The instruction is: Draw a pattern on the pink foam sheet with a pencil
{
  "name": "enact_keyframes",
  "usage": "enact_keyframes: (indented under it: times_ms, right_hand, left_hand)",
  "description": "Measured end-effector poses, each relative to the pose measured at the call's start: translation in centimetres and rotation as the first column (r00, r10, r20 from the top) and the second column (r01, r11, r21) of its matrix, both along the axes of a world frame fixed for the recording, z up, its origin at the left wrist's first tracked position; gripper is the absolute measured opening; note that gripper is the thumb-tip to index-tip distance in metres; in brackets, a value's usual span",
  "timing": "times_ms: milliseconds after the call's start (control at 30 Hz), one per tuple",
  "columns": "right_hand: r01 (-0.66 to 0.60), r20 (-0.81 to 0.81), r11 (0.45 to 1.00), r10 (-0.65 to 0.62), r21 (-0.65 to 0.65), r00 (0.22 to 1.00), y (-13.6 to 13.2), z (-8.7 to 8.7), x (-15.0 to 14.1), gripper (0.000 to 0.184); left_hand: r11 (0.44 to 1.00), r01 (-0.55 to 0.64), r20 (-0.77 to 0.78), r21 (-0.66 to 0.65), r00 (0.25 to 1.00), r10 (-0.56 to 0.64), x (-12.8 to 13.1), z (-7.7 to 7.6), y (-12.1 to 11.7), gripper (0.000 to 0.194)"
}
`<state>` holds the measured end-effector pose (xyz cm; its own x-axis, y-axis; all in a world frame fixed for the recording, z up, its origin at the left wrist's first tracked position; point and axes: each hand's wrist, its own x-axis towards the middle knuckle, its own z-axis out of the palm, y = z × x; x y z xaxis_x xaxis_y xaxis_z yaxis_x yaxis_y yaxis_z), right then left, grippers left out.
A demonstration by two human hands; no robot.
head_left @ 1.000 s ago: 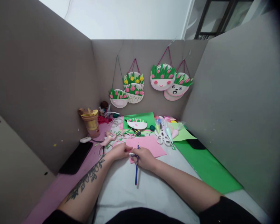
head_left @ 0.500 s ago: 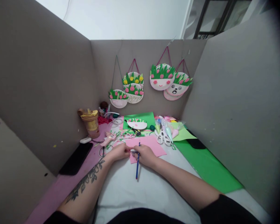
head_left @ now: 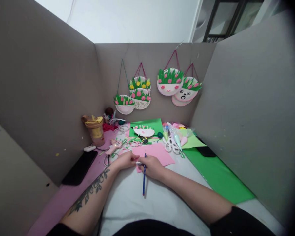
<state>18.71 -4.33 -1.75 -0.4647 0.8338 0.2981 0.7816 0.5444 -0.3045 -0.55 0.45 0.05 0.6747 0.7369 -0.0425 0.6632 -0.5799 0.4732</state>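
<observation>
My right hand point(head_left: 152, 166) is closed around a blue pencil point(head_left: 144, 183), its tip on a pink paper sheet point(head_left: 159, 152) lying on the white table. My left hand point(head_left: 125, 160) rests beside it, fingers pinched on a small white piece point(head_left: 138, 163) pressed to the near edge of the pink sheet. The two hands touch at the fingertips. The left forearm bears a tattoo.
White scissors point(head_left: 171, 144), a pink glue gun point(head_left: 113, 146), a half paper plate point(head_left: 144, 132) on green paper, green sheets point(head_left: 218, 177) at right, a yellow-lidded cup point(head_left: 96, 129), a black phone point(head_left: 79, 167) at left. Grey partitions surround the desk; plate crafts point(head_left: 170, 83) hang on the back wall.
The pencil's upper end swung slightly right, then back, while the right hand stayed on the pink sheet. The left hand has not moved.
</observation>
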Motion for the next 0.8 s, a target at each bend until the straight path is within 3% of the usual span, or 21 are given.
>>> enact_keyframes:
  times_ms: [500,667,800]
  right_hand:
    - [0.031,-0.01,0.999,-0.031,0.016,0.999,-0.01,0.02,0.19,0.021]
    - [-0.021,-0.004,1.0,0.022,0.014,1.0,-0.26,0.06,0.04,0.021]
    - [0.028,-0.012,1.0,-0.028,0.006,1.0,-0.07,0.19,0.1,0.02]
  left_hand:
    - [1.0,-0.025,-0.016,-0.002,1.0,0.025,-0.02,0.08,-0.02,0.035]
    - [0.999,-0.026,0.012,-0.027,1.0,0.027,0.0,0.14,-0.11,0.032]
    - [0.998,-0.055,-0.007,-0.039,0.998,0.055,-0.01,0.22,-0.12,0.032]
